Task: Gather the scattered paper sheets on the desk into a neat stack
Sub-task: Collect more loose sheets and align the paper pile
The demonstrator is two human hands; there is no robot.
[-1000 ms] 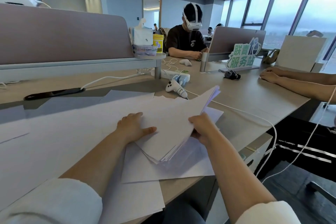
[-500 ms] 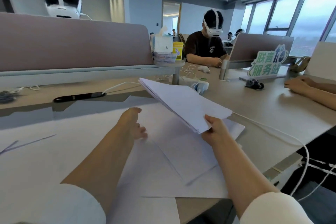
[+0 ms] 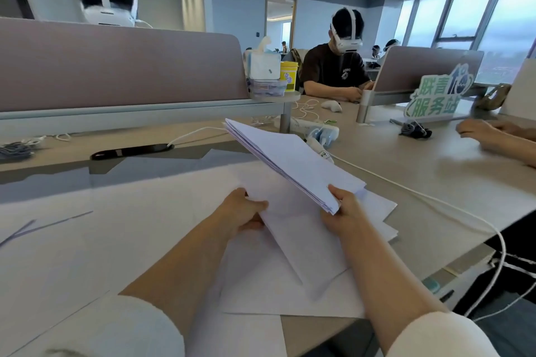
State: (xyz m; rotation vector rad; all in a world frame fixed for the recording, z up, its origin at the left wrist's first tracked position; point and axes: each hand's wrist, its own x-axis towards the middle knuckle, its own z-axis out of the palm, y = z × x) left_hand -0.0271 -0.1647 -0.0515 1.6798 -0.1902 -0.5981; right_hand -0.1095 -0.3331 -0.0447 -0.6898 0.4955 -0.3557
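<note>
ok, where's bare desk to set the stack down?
Bare desk right of the loose sheets, between the white cable and a neighbour's forearm. Thin strip along the divider, left. Crowded: sheets cover the front; controller sits behind the stack in the right hand.

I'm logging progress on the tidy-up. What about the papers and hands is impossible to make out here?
Head view:
- Sheet count in the held stack: edges too thin, slightly blurred.
- Right hand fingers: hidden under that stack.
- Left hand fingertips: tucked beneath the lifted sheet it pinches.
- Scattered sheets on the desk: overlapping, cut off at left and bottom edges.
- Neighbour's hand, far right: motion-blurred.
</note>
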